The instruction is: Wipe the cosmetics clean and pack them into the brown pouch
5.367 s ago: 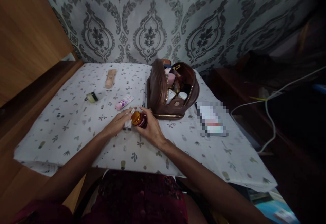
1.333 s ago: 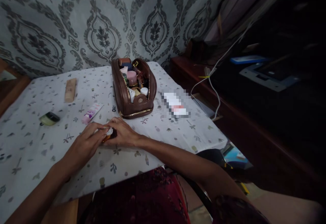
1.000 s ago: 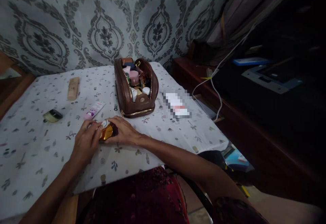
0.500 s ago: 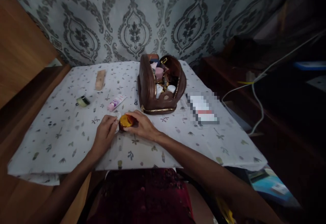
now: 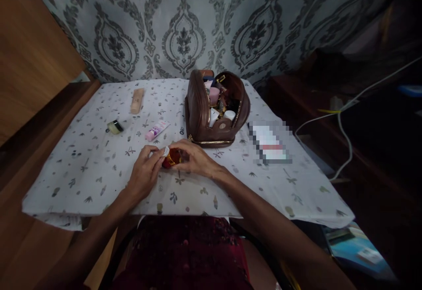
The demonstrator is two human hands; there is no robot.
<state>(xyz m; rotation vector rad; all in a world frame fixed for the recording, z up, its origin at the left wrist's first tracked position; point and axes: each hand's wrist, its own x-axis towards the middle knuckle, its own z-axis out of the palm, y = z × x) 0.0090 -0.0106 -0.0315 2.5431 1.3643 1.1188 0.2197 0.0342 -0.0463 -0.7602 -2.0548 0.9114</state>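
Observation:
Close to the table's front edge, my right hand (image 5: 194,158) grips a small amber jar (image 5: 171,158) with a gold band, fingers curled around it. My left hand (image 5: 145,169) pinches a white wipe or tissue (image 5: 165,151) and presses it against the jar's left side. A pink and white tube (image 5: 157,130) lies just beyond my hands. Farther right stands an unzipped brown cosmetic bag (image 5: 211,133) packed with several jars and tubes. My fingers hide part of the amber jar.
A beige tube (image 5: 137,100) and a small jar with a dark lid (image 5: 115,127) lie on the left of the patterned tablecloth (image 5: 105,171). To the bag's right is a blurred-out flat phone-like object (image 5: 268,142). A white cable (image 5: 346,145) hangs beyond the table's right side.
The amber jar has turned, its gold face tipping from upward to the right. My left hand has brought the white wipe onto its side. The whole view has shifted slightly.

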